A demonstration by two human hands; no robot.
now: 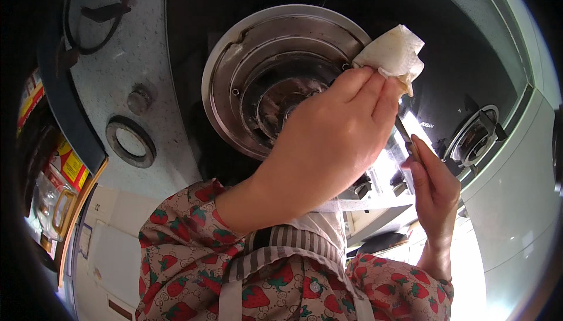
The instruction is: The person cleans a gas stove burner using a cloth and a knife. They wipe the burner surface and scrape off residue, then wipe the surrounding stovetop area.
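Note:
My left hand [336, 127] reaches across a gas hob and pinches a folded, stained white cloth or paper wipe [391, 52] in its fingertips. The wipe is at the right rim of a large round stainless steel burner pan [222, 83], whose metal shows brown grime. To the right, my right hand [437, 184] grips the handle of a thin knife-like tool [403, 132]. Its far end runs up towards the wipe and is hidden behind my left fingers. Part of the burner's centre is covered by my left hand.
On the speckled worktop [176, 154] at left lie a burner ring [131, 141], a small round burner part [139, 100] and a black pan support [103, 13]. A smaller burner [475, 136] is at right. Control knobs [363, 187] line the front edge. Packages [68, 167] fill a shelf at far left.

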